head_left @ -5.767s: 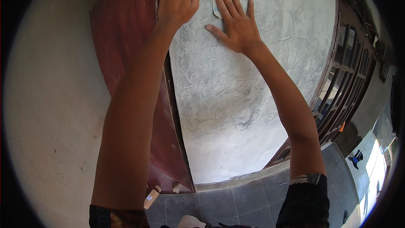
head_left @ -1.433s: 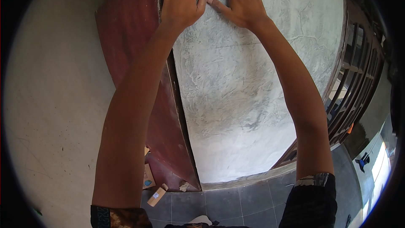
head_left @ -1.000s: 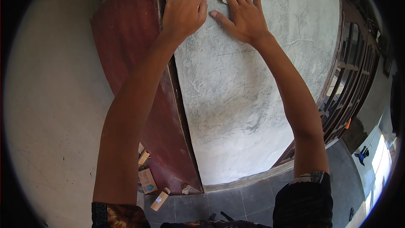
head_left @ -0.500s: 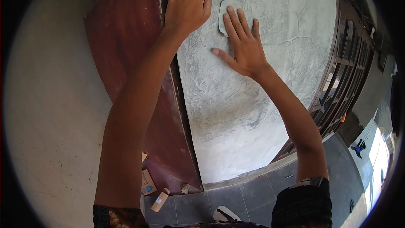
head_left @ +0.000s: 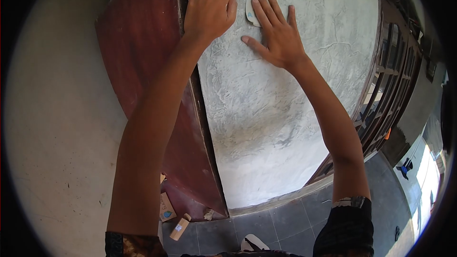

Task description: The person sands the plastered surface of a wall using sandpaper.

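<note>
My right hand (head_left: 281,31) lies with spread, straight fingers against a pale, rounded flat pad (head_left: 251,4) with a small blue mark, perhaps a piece of sandpaper. The fingers press it to the rough grey-white wall (head_left: 266,90), and the thumb points left, away from the pad. To the left, my left hand (head_left: 211,9) is open, palm toward the same wall, close to the edge of the dark red wooden panel (head_left: 147,57). No object shows in that hand.
Cardboard pieces (head_left: 180,227) and a small lump (head_left: 208,214) lie at the panel's foot. Grey floor tiles (head_left: 257,223) run below the wall, with a white sandal (head_left: 251,242) there. A brown window frame (head_left: 390,71) stands to the right.
My right hand has slid up the wall, and the pad has gone up with it. The left hand has stayed in nearly the same place.
</note>
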### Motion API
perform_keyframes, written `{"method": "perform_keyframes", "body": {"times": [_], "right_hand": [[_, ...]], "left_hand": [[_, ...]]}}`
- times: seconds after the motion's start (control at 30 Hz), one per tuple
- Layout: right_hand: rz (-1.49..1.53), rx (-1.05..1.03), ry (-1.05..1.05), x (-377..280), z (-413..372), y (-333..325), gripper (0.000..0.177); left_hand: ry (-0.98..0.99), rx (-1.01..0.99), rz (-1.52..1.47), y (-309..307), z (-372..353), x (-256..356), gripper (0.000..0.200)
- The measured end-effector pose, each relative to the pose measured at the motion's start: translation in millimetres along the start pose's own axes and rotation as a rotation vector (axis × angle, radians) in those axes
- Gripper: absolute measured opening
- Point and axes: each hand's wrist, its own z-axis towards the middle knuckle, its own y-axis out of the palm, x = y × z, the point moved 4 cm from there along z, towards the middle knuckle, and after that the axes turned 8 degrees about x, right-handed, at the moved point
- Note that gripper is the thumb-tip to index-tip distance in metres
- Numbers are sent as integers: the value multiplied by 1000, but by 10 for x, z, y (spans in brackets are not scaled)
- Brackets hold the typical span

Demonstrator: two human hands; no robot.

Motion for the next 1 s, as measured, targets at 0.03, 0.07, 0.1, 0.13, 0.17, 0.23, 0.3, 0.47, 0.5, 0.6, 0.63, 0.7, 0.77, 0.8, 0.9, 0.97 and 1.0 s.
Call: {"method": "perform_keyframes", "body": {"times": [0.03, 0.07, 0.1, 0.13, 0.17, 0.23, 0.3, 0.47, 0.5, 0.6, 0.63, 0.7, 0.77, 0.8, 0.9, 0.97, 1.0], "right_hand": [[-17, 87, 13, 92, 198, 54, 93], [-18, 92, 14, 157, 319, 89, 93], [-22, 110, -6, 185, 407, 96, 96], [-25, 126, -25, 177, 439, 92, 98], [-9, 101, 12, 119, 339, 80, 100], [64, 72, 27, -104, -56, -14, 98], [148, 7, 48, -279, -341, -92, 96], [-52, 113, 24, 192, 292, 54, 98], [-24, 136, 18, 196, 340, 54, 99], [56, 54, -2, -12, 52, -41, 102], [91, 25, 0, -134, -145, -86, 102], [99, -24, -5, -191, -262, -93, 100], [37, 21, -22, 3, 26, -15, 100], [-25, 70, -37, 100, 211, 8, 99], [-22, 92, -29, 115, 340, 53, 98], [65, 80, -19, -17, 154, -11, 100], [92, 25, -21, -121, -41, -32, 100]], "left_hand": [[6, 2, 0, -5, 9, 6, 49], [-1, -13, 7, -11, 14, 8, 49], [-8, -31, 14, -12, 16, 10, 49], [-4, -34, 14, -12, 29, 15, 49], [-2, -31, 13, -21, 27, 24, 49], [-1, -28, 11, -20, 19, 24, 49], [-2, -17, 16, -9, 20, 25, 48], [-1, -20, 30, -36, 40, 50, 47], [-4, -25, 31, -36, 39, 37, 47], [-3, -10, 21, -25, 28, 31, 47], [-4, -13, 21, -26, 21, 27, 47], [4, 6, 1, -27, 23, 29, 47], [-4, -7, 12, -47, 22, 37, 47], [-7, -18, 25, -48, 26, 43, 47], [-12, -31, 20, -48, 37, 48, 47], [-5, -26, 18, -37, 35, 35, 47], [-3, -18, 13, -32, 29, 30, 47]]}}
